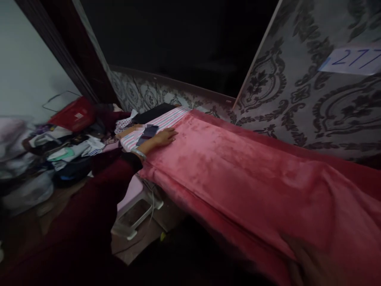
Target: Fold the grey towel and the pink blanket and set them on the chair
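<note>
The left hand (164, 138) rests palm-down with fingers extended on a plush red blanket (226, 167), near the blanket's left end, and clasps nothing. The right hand (312, 258), dim and blurred, is at the near edge toward the right; whether it pinches the fabric cannot be told. The blanket covers most of a long surface, probably a tabletop, its far edge along the patterned wall (268, 83). A raised fold (329, 182) crosses the right part, and the near edge drapes downward.

Smoothing appears to be the step in hand. A flat, light left palm would anchor the left end well, while the right hand eases the fold outward without dragging everything along.

At the tabletop's left end, a striped cloth (175, 116) shows, bearing a dark flat object (150, 131) just beside the left wrist; sleeve and wrist should avoid nudging it. Below stands a pale stool (132, 192).
</note>
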The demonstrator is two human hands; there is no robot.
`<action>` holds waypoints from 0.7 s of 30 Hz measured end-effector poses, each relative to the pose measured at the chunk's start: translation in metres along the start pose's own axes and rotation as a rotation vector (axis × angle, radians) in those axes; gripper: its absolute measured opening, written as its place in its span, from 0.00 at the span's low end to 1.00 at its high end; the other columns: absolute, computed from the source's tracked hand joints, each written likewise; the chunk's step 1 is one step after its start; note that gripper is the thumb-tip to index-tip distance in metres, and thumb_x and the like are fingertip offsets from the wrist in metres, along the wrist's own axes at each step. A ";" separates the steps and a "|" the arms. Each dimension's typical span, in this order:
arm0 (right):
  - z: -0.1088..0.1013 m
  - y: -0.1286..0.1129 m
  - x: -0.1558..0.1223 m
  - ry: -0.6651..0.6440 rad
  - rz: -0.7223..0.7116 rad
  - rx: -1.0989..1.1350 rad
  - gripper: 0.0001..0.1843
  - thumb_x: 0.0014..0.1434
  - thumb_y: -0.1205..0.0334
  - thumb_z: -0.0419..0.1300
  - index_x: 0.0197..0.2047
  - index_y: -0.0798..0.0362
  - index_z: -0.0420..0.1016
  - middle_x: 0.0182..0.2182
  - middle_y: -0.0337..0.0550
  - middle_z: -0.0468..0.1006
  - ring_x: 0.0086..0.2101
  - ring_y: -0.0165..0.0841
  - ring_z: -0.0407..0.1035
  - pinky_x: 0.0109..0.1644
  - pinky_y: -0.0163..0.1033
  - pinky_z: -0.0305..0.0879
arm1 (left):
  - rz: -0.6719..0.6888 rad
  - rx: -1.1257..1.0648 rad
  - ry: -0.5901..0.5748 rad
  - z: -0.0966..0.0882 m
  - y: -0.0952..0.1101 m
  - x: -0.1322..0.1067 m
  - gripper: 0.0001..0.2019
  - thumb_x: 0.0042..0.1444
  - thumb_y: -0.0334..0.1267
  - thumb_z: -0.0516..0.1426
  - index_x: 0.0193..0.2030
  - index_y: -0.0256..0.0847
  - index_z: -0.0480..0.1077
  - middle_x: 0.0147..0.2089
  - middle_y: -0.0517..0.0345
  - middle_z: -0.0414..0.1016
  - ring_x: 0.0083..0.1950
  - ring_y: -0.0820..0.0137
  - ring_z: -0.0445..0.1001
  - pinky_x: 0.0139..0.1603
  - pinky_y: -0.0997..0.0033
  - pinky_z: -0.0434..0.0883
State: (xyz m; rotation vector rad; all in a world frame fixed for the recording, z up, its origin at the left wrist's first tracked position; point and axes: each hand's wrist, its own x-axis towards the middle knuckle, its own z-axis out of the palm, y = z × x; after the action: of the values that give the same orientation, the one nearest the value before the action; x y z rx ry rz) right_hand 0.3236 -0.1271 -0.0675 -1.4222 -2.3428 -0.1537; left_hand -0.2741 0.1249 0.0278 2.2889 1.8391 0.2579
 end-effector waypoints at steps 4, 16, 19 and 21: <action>-0.006 -0.012 0.010 0.092 0.036 0.011 0.29 0.57 0.65 0.54 0.62 0.46 0.73 0.44 0.50 0.77 0.43 0.50 0.72 0.48 0.55 0.69 | -0.228 -0.039 0.177 0.001 -0.004 -0.070 0.25 0.63 0.36 0.53 0.67 0.42 0.68 0.66 0.50 0.72 0.66 0.61 0.70 0.67 0.66 0.63; -0.011 -0.024 0.028 0.122 0.062 -0.028 0.21 0.64 0.67 0.49 0.56 0.52 0.76 0.44 0.50 0.78 0.44 0.44 0.71 0.48 0.50 0.70 | -0.569 0.043 0.198 0.000 -0.002 -0.102 0.16 0.61 0.50 0.58 0.42 0.37 0.74 0.36 0.48 0.78 0.39 0.59 0.77 0.37 0.68 0.68; -0.011 -0.021 0.031 0.156 0.024 0.016 0.21 0.64 0.69 0.48 0.53 0.52 0.78 0.42 0.49 0.79 0.43 0.42 0.71 0.47 0.47 0.70 | -0.564 0.070 0.208 -0.001 0.004 -0.104 0.15 0.62 0.49 0.58 0.44 0.38 0.73 0.37 0.47 0.78 0.40 0.59 0.77 0.36 0.69 0.68; -0.010 -0.019 0.031 0.173 0.032 0.036 0.22 0.63 0.69 0.48 0.53 0.52 0.78 0.42 0.49 0.79 0.43 0.42 0.72 0.48 0.47 0.71 | -0.563 0.089 0.209 -0.001 0.009 -0.106 0.14 0.63 0.47 0.57 0.45 0.38 0.73 0.40 0.45 0.80 0.41 0.59 0.77 0.37 0.69 0.68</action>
State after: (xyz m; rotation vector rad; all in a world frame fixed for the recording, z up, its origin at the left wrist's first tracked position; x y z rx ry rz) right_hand 0.2973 -0.1131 -0.0443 -1.3710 -2.1715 -0.2160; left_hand -0.2880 0.0198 0.0292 1.7409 2.5476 0.3377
